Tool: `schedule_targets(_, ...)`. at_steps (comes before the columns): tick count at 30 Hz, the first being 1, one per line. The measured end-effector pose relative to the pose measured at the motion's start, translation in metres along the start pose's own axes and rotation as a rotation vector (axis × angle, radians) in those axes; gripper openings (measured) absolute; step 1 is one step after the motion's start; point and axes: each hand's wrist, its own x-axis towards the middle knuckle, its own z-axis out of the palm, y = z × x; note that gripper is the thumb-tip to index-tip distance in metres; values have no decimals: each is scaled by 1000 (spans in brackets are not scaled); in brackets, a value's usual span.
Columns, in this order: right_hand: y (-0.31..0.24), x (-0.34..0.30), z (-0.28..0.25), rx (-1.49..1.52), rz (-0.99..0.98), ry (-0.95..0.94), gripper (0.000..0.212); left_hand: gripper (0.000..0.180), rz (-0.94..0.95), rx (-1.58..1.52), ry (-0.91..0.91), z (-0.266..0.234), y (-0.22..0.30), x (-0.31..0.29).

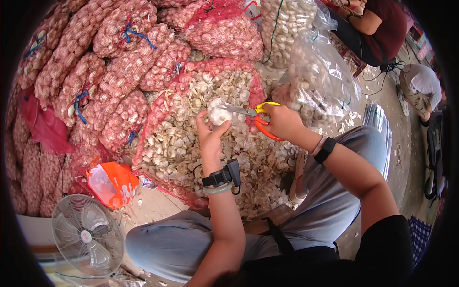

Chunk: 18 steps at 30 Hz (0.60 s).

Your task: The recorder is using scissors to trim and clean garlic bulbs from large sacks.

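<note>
My left hand (211, 136) is closed around a white garlic bulb (220, 115), held up above the pile. In my right hand (283, 123) is a pair of scissors (244, 111) with one yellow and one orange handle loop. The metal blades reach left to the top of the bulb; whether they have cut into it I cannot tell. Below both hands spreads a heap of loose garlic bulbs and papery skins (177, 138), lying on an opened pink mesh sack (148, 126).
Full pink mesh sacks of garlic (114, 71) are stacked at the left and back. A clear plastic bag of bulbs (318, 76) stands at the right. A fan (86, 236) and an orange bag (114, 184) sit at lower left. Other people (377, 28) are at upper right.
</note>
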Motion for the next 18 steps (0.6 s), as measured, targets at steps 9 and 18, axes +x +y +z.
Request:
schedule_targets(9,3,3,0,-9,69,-55,56,65,-17,8,16,-2,0,1)
schedule_targets(18,4,9,1,176,77,-36,51,65,-43,-12,-5,2,4,0)
